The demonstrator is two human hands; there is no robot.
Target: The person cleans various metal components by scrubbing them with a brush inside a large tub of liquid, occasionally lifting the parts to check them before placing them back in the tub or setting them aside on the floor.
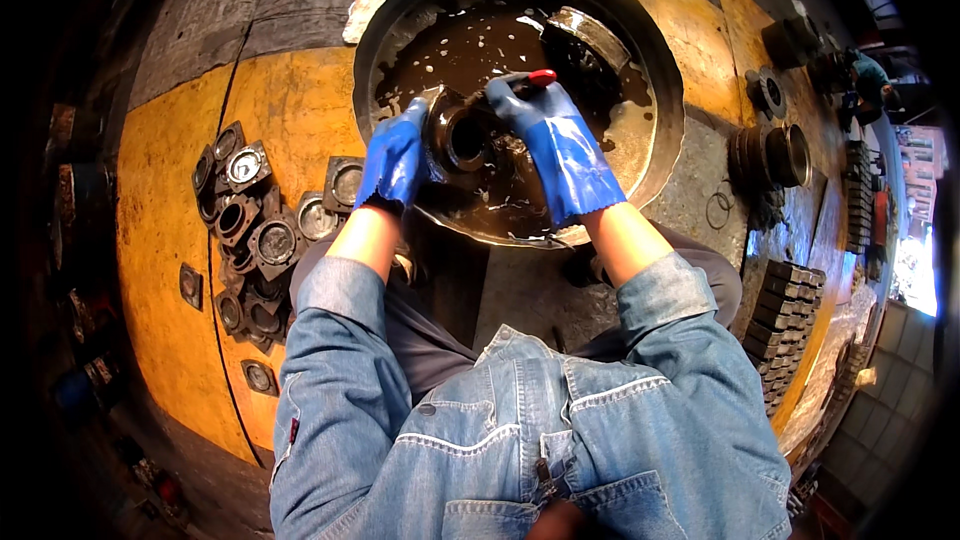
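A wide round metal pan (668, 90) of dark, dirty liquid (455, 45) stands in front of me. My left hand (392, 155), in a blue rubber glove, is closed round the side of a wet, flanged metal ring (441, 130) with a round bore. I hold it over the near part of the pan. My right hand (555, 145), gloved alike, is just right of the ring, its fingers curled round a tool with a red end (542, 77). The tool's working end is hidden. Another larger round metal part (592, 35) lies partly in the liquid at the far right.
On the yellow floor plates (160, 210) at left lies a heap of flanged metal rings (275, 240). Metal cylinders (788, 155) and stacked dark blocks (785, 325) stand at right. Thin rings (718, 210) lie beside the pan. A person (870, 80) is far off at right.
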